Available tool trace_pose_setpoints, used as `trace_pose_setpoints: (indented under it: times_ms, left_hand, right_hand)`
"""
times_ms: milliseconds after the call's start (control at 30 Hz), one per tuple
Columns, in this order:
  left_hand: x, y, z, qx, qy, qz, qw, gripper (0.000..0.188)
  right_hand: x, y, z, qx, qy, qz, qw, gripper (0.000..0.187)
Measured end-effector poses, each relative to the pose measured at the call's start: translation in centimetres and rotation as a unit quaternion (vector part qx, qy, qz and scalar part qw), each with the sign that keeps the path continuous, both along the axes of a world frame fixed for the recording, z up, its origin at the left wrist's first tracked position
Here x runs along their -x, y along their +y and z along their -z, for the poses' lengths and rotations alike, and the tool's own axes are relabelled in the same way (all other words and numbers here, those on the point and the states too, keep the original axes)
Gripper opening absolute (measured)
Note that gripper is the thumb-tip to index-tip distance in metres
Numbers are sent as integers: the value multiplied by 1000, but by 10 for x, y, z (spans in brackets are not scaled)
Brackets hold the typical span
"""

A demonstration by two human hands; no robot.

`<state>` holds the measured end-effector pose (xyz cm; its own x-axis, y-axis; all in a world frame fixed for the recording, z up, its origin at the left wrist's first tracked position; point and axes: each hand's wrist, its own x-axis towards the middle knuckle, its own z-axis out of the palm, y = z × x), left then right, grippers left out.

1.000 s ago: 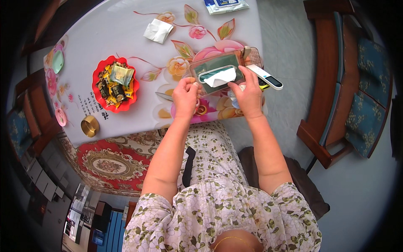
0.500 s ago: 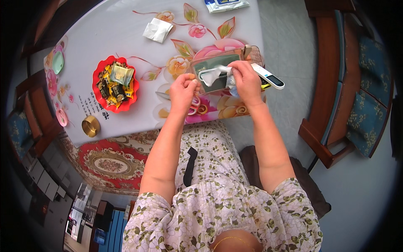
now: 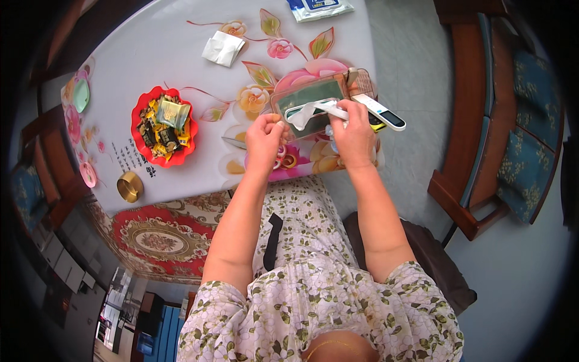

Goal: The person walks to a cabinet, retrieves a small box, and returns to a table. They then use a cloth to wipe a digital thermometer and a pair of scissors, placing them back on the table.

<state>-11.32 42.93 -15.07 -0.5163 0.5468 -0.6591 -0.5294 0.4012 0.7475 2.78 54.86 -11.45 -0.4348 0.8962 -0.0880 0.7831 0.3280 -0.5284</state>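
Over the right end of the table, my right hand (image 3: 354, 134) is closed on a crumpled white tissue (image 3: 303, 116), whose loose end spreads to the left. Beneath the tissue lies a clear-walled rectangular box (image 3: 313, 92) with a dark green inside, and a white-rimmed oval shape shows in it. My left hand (image 3: 264, 140) is at the box's left edge, fingertips pinched together; what they hold, if anything, is too small to make out. Just right of my right hand is a slim white handheld device (image 3: 386, 113) with a dark screen, above something yellow and black (image 3: 376, 125).
A red scalloped bowl (image 3: 186, 143) of wrapped snacks stands on the left, near a gold-coloured cup (image 3: 129, 187). Folded white paper (image 3: 223, 48) and a wipes packet (image 3: 319, 8) lie farther back. Beyond the table's right edge is a wooden bench (image 3: 467, 130) with blue cushions.
My right hand has shifted slightly left and down, and the tissue stretches out longer from its fingers. My left hand keeps its pinch near the box edge. The whole view has shifted a little.
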Motion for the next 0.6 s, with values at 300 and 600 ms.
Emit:
trace_pose_setpoints:
  times_ms: [300, 600]
  left_hand:
    - [-8, 5, -2, 20, 20, -15, 999, 11]
    - [-10, 5, 7, 86, 95, 27, 991, 12]
  right_hand:
    - [-19, 2, 18, 13, 89, -13, 996, 11]
    - [-26, -1, 34, 43, 85, 1, 995, 16]
